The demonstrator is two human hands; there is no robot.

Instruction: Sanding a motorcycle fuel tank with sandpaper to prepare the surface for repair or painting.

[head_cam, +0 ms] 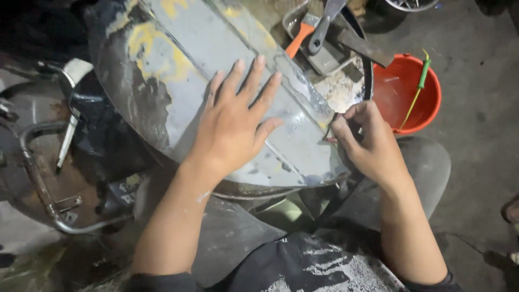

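Head view: left hand [233, 127] flat, fingers spread, pressing the grey curved metal body panel with yellow filler patches [216, 65] on the lap. Right hand [366, 141] pinches a small dark scrap, likely sandpaper [331, 133], at the panel edge beside the left thumb. Risk: the edge could cut fingers, or the panel could slide toward the orange plastic bucket [403, 92] beyond.

Red bucket [403, 89] on floor, green-handled tool [423, 73] inside. Orange-handled scraper [299, 39] in grey tray [324, 57]. Bent metal tube [40, 178] at left.

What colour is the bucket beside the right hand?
The bucket is orange-red, with a green and yellow handle; the head view shows it clearly.
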